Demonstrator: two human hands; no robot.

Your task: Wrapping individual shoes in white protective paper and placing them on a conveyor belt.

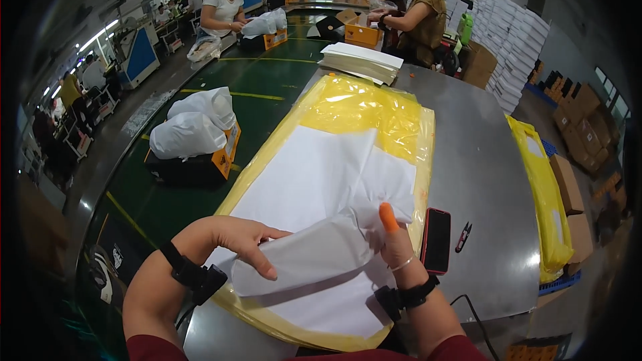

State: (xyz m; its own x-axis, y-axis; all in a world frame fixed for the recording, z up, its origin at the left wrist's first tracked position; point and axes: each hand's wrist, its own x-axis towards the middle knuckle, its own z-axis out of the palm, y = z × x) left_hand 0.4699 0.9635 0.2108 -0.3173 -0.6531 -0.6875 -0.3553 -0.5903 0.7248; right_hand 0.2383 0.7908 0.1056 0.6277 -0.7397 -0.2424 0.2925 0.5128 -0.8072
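A long bundle wrapped in white tissue paper point(311, 254) lies slanted in front of me; its contents are hidden. My left hand point(249, 241) is closed around its left part, thumb on the near side and fingers partly hidden behind. Gathered paper at the bundle's right end is in the grip of my right hand point(394, 241), which wears an orange finger cot point(388, 217) on one digit. Beneath the bundle, white paper sheets point(294, 174) are spread over a yellow plastic wrapper point(361, 110).
Right of the wrapper, a phone point(437, 241) and thread snips point(463, 236) lie on the metal table point(488, 180). A box with white-wrapped bundles point(190, 127) stands on the green conveyor point(267, 73). Beyond the wrapper is a paper stack point(361, 60). People work at the far end.
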